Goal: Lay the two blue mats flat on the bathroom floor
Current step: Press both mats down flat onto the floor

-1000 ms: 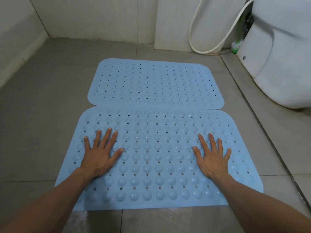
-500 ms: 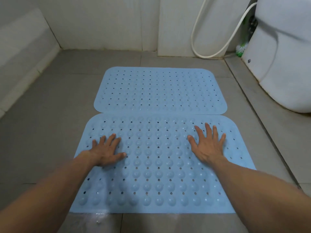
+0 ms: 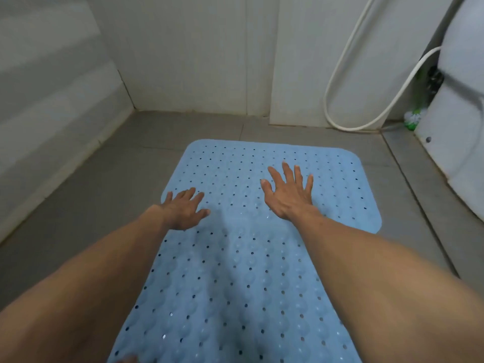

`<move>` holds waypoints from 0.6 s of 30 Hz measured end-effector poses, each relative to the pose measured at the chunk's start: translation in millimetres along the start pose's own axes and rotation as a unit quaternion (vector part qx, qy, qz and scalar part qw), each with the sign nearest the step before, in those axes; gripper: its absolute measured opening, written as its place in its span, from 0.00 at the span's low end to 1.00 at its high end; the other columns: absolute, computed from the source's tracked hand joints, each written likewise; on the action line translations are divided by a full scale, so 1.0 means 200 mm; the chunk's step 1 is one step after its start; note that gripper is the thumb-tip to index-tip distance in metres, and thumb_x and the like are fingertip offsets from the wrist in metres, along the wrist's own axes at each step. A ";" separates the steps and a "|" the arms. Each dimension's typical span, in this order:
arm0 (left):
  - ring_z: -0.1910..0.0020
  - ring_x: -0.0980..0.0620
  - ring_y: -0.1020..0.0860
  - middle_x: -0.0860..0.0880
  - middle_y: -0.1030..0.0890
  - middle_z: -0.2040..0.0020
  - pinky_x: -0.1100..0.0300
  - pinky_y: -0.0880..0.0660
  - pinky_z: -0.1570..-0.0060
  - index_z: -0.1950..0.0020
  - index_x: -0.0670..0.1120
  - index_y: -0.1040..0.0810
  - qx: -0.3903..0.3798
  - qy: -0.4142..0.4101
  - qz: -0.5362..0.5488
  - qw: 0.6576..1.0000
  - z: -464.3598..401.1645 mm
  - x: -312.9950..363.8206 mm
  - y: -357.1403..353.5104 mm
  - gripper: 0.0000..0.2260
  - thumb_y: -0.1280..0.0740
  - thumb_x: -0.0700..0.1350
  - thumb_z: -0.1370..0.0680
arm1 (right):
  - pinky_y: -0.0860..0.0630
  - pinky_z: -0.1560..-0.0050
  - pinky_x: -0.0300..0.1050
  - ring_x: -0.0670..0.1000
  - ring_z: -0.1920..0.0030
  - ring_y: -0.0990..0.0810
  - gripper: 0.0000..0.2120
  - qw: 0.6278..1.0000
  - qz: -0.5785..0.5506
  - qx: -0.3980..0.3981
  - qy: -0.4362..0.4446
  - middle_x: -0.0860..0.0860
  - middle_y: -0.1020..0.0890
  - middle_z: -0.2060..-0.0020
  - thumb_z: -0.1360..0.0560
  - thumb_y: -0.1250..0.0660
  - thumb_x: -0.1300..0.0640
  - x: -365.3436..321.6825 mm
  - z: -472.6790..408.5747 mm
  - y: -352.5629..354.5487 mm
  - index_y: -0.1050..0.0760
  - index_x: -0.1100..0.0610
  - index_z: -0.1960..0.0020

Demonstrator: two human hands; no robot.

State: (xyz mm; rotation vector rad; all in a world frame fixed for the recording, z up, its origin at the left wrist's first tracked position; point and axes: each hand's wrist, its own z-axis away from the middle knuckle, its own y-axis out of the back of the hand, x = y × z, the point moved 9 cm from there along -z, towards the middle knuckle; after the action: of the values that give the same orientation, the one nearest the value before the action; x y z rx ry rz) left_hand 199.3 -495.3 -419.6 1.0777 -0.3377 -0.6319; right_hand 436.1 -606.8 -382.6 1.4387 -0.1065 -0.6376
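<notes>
Both hands are reaching out over the far mat (image 3: 275, 163), fingers spread and straight, gripping nothing. The left hand (image 3: 183, 208) is sitting at the mat's left edge, low over it or lightly on it; the right hand (image 3: 288, 195) is over its middle, fingertips tilting up a little, and contact there is hard to judge.

To do this step well, the palms should be coming down flat and sliding outward from the centre toward the edges and rounded corners, pressing so the underside is seating on the floor (image 3: 91, 200) with no ripple or lifted rim.

Both mats are lying on the grey tiled floor, end to end. The near mat (image 3: 235, 297) is running under the forearms toward the camera. Each is pale blue, soft-looking, covered in rows of small holes and raised bumps. The seam between them is blurred, so overlap cannot be told. Both seem already flat, so the task looks nearly finished.
</notes>
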 end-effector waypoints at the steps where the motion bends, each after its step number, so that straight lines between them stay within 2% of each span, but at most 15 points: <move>1: 0.21 0.45 0.57 0.46 0.58 0.20 0.41 0.60 0.25 0.20 0.50 0.57 0.007 -0.003 0.004 1.000 -0.06 -0.01 0.01 0.31 0.55 0.63 0.19 | 0.70 0.25 0.64 0.54 0.20 0.68 0.29 1.000 0.001 -0.001 0.002 0.48 0.61 0.19 0.18 0.60 0.36 0.00 -0.04 -0.03 0.56 0.42 0.19; 7: 0.21 0.45 0.59 0.44 0.61 0.21 0.43 0.63 0.25 0.20 0.46 0.59 0.047 -0.033 0.012 0.998 -0.44 -0.10 -0.01 0.31 0.56 0.61 0.18 | 0.69 0.23 0.62 0.52 0.20 0.66 0.28 0.999 0.024 -0.018 0.011 0.47 0.60 0.19 0.17 0.58 0.37 -0.06 -0.29 -0.26 0.55 0.42 0.19; 13: 0.22 0.46 0.60 0.43 0.60 0.20 0.45 0.63 0.24 0.20 0.45 0.59 0.117 -0.051 0.047 0.991 -0.86 -0.25 0.04 0.31 0.56 0.60 0.18 | 0.68 0.23 0.61 0.52 0.20 0.64 0.28 0.999 0.023 -0.013 0.027 0.48 0.58 0.18 0.17 0.57 0.39 -0.26 -0.67 -0.47 0.54 0.43 0.18; 18: 0.22 0.46 0.62 0.43 0.61 0.21 0.46 0.65 0.24 0.21 0.44 0.60 0.169 -0.059 0.074 0.981 -1.18 -0.30 0.11 0.31 0.59 0.59 0.18 | 0.66 0.22 0.60 0.50 0.20 0.65 0.28 0.999 0.035 -0.014 0.027 0.46 0.61 0.19 0.17 0.59 0.38 -0.36 -0.84 -0.67 0.59 0.42 0.19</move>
State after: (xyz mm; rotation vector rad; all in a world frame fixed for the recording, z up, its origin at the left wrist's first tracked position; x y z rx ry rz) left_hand 289.1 -282.7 -502.9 1.3267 -0.6394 -0.5166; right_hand 404.8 -423.9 -513.5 1.4175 -0.1048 -0.5403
